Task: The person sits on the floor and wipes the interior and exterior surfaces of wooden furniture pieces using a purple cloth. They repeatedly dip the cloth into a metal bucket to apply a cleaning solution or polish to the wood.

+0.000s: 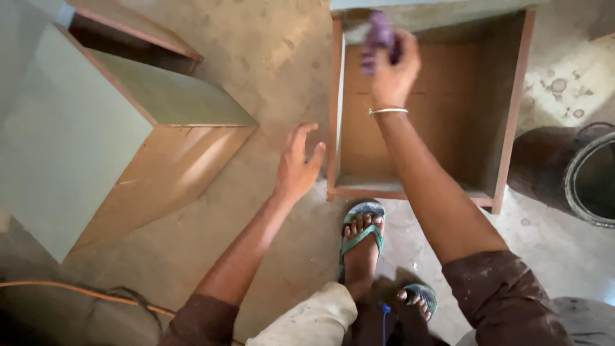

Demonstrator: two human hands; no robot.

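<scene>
1. A pale green cabinet box (96, 134) is lying tilted on the concrete floor (269, 57) off to my left, showing its brown underside.
2. An orange cable (77, 291) is running across the floor near my left knee.
3. A dark round tub (576, 170) is sitting at the right edge.
4. My blue-green sandal (360, 230) is resting on the floor.

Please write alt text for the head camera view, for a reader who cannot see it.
Seen from above, a person's right hand holds a purple cloth inside an open wooden drawer box lying on a concrete floor. The left hand hovers open beside the box's left wall.
</scene>
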